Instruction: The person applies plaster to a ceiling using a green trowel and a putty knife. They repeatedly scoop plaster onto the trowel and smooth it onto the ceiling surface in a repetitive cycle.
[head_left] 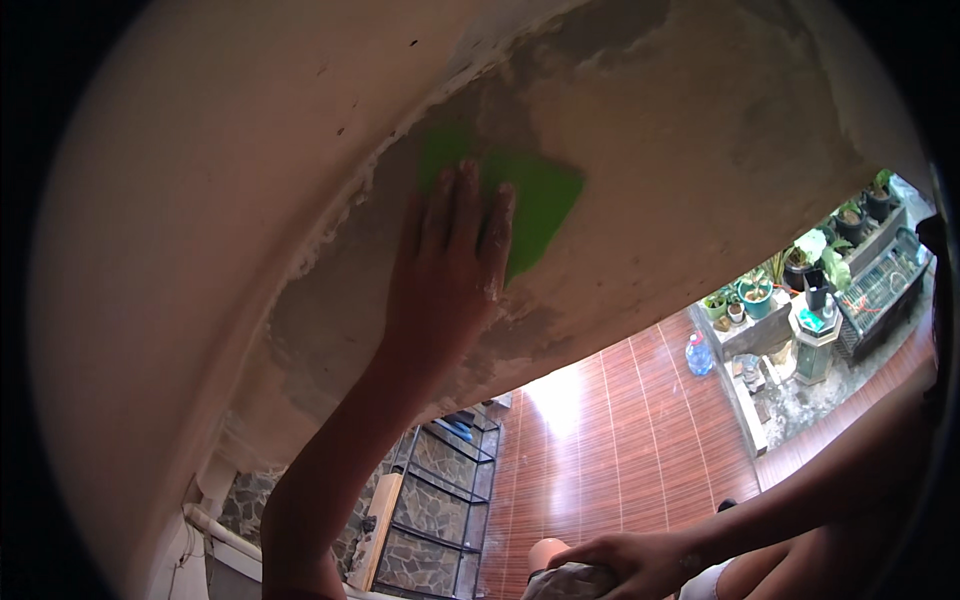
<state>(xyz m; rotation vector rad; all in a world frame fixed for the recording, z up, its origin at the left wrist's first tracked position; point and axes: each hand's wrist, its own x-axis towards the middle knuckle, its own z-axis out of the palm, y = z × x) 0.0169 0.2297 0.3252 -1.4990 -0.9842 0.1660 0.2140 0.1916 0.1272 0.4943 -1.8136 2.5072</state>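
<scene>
Raised overhead, my left hand presses a thin green sheet against a patchy grey plastered surface. Its fingers lie along the sheet, and pale dust or paste coats the fingertips. The sheet has straight edges and a pointed corner; whether it is sandpaper or plastic I cannot tell. Low in the view, my right hand is curled over a crumpled greyish thing beside a bare knee. The lower picture edge cuts that thing off, so its kind is unclear.
A smooth pale curved band borders the plaster along a ragged edge. Below are a black metal rack, a wooden board and reddish-brown striped flooring. Potted plants, a blue-tinted bottle and a wire cage stand at right.
</scene>
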